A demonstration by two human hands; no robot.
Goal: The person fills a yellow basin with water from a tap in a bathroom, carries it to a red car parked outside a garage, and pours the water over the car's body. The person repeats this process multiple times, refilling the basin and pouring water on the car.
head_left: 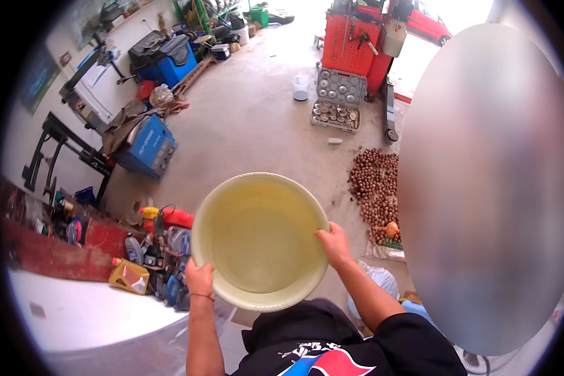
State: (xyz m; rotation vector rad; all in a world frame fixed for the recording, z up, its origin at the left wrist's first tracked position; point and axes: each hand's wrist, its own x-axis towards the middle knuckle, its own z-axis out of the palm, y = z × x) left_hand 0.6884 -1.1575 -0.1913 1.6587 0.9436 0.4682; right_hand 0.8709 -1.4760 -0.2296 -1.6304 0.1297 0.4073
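I hold a large, round, pale yellow plastic basin [257, 232] in front of my chest, its open side facing up toward me. It looks empty inside. My left hand [199, 280] grips the rim at the lower left. My right hand [334, 243] grips the rim at the right, thumb on the inside. Both forearms come up from the lower edge, next to my black shirt.
A heap of small brown round nuts [375, 188] lies on the concrete floor to the right. A red machine [357, 44] and an open grey tool case [338, 100] stand beyond. Blue machines [147, 147], bottles and canisters [130, 276] crowd the left. A blurred person [489, 188] stands at right.
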